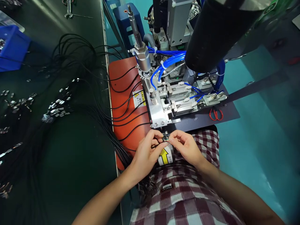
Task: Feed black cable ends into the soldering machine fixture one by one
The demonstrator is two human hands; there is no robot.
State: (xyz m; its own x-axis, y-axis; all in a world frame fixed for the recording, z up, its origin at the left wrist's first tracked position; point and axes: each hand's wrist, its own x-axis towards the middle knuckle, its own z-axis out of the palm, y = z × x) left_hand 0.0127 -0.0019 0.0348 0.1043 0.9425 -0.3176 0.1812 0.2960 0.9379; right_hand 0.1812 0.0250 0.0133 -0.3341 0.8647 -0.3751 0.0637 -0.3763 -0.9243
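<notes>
My left hand and my right hand meet just below the front edge of a small metal machine. Both pinch the end of a thin black cable, where a tiny connector piece with coloured wire tips shows between the fingertips. The fingers of both hands are curled closed around it. Under my hands lies a white cylinder with a yellow arrow label. More black cables run from the machine across an orange pad to the left.
A dark green bench on the left carries a tangle of black cables and several scattered metal connector shells. A blue bin stands at far left. Red scissors lie on the machine's black base. Blue air hoses loop above.
</notes>
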